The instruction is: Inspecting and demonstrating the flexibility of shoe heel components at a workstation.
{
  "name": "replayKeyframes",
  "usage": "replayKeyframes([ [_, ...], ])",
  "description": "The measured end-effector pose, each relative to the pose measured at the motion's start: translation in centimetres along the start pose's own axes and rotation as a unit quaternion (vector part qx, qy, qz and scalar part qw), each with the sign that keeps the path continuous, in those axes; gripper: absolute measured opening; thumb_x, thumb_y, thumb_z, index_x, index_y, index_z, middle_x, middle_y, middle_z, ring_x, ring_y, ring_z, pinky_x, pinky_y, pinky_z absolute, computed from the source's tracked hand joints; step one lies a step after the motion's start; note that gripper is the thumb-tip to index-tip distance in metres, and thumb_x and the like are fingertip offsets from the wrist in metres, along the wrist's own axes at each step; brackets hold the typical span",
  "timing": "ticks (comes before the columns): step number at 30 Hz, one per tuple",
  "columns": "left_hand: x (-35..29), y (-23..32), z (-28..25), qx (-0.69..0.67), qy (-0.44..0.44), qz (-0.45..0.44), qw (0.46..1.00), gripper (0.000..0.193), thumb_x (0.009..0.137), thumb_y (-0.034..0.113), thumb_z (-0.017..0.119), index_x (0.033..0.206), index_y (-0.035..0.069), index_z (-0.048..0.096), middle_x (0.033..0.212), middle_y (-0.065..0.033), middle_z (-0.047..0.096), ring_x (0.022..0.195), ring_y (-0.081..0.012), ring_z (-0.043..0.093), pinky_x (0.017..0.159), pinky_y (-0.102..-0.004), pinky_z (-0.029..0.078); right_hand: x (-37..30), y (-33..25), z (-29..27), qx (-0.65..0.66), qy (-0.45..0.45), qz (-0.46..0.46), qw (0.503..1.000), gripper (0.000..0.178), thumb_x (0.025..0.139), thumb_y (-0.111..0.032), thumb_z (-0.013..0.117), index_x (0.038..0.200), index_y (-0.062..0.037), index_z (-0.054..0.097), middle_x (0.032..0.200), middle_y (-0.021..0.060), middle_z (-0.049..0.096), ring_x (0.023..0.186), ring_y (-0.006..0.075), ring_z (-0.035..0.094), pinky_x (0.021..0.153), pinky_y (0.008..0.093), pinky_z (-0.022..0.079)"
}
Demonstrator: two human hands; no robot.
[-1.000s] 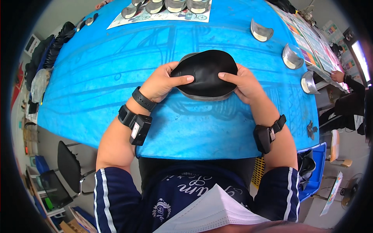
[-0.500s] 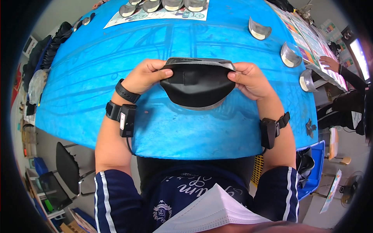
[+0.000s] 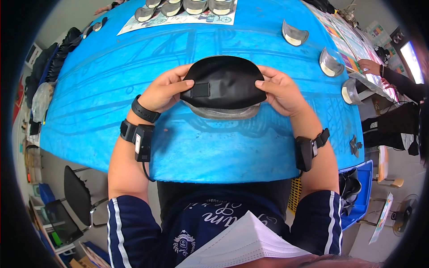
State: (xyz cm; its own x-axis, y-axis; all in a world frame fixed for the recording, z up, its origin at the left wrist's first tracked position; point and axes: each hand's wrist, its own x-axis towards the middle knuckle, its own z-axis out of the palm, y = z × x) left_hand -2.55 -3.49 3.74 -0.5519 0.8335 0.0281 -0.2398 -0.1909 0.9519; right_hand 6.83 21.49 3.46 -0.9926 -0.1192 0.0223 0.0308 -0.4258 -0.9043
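A black, oval, leather-like piece is held above the table between my two hands, its broad smooth face turned up. On its left side sits a small darker rectangular patch. Under its near edge shows a curved grey layer. My left hand pinches the left end, thumb on top and fingers underneath. At the right end my right hand grips it the same way. Both hands' fingertips are hidden below the piece.
A blue cloth covers the table. Several curved grey pieces stand on a printed sheet at the far side, others along the right edge. A blue crate stands at lower right. Another person's hand is at the right.
The held piece has tilted so that its black face shows as a full oval, with the grey layer now at its near edge. The other person's hand at right has moved left.
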Motion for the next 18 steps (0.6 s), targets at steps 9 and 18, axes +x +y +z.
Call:
replayKeyframes([
  [9,0.5,-0.9,2.7,0.209,0.131,-0.032,0.969,0.023,0.071,0.012,0.073,0.088,0.001,0.062,0.075,-0.0016,0.063,0.068,-0.0067,0.057,0.066,-0.0203,0.047,0.0,1.4,0.9,-0.142,0.053,0.008,0.988,0.020,0.071,-0.010,0.074,0.076,-0.0065,0.054,0.076,0.0025,0.061,0.070,0.0075,0.055,0.063,0.0209,0.043],
  [18,-0.3,0.6,0.5,0.200,0.046,0.034,0.978,0.027,0.087,0.012,0.054,0.110,-0.002,0.057,0.091,-0.0028,0.063,0.079,-0.0064,0.056,0.070,-0.0192,0.046,0.0,-0.1,-0.5,-0.086,0.010,0.025,0.996,0.014,0.075,-0.008,0.068,0.085,-0.0023,0.060,0.079,0.0037,0.063,0.071,0.0088,0.057,0.062,0.0210,0.044],
])
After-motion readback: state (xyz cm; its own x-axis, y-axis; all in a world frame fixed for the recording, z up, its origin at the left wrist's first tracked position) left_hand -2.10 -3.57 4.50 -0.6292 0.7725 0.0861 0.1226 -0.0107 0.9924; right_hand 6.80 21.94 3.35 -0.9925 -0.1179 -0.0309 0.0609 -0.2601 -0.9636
